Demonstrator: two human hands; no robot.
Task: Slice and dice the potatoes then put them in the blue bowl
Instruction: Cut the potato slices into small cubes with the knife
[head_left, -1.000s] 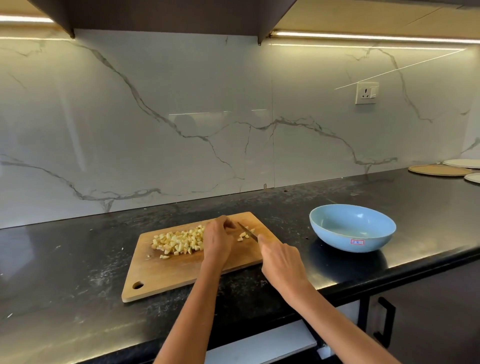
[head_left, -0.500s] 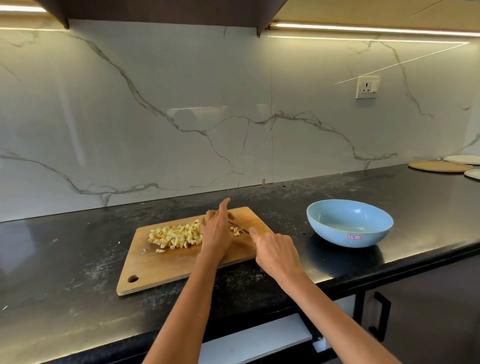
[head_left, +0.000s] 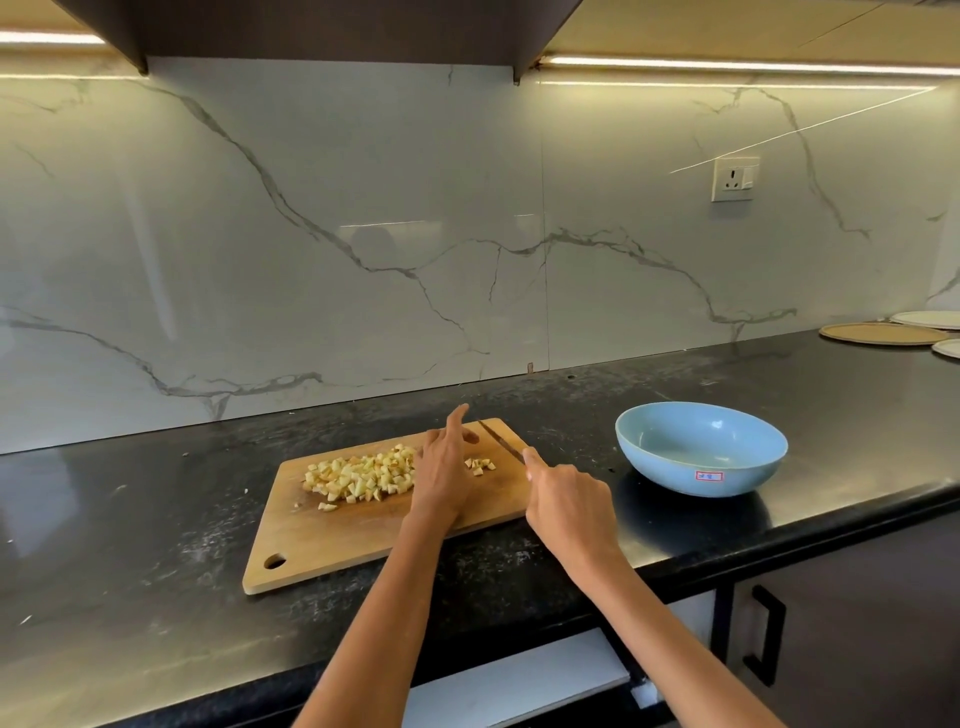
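Note:
A wooden cutting board (head_left: 332, 540) lies on the black counter. A pile of diced potato (head_left: 358, 475) covers its far left part, and a few loose cubes (head_left: 480, 465) lie to the right of my left hand. My left hand (head_left: 441, 478) rests on the board between the two heaps, its index finger stretched forward. My right hand (head_left: 566, 506) grips the knife (head_left: 501, 441), index finger along its spine, the blade pointing away over the board's far right corner. The blue bowl (head_left: 701, 457) stands empty to the right of the board.
Round flat plates (head_left: 878, 333) lie on the counter at the far right. A wall socket (head_left: 733, 179) sits on the marble backsplash. A cabinet handle (head_left: 763, 634) shows below the counter's front edge at the right.
My left hand's index finger has straightened forward from a curled hold. The knife has drawn off the small cubes to the board's far right corner.

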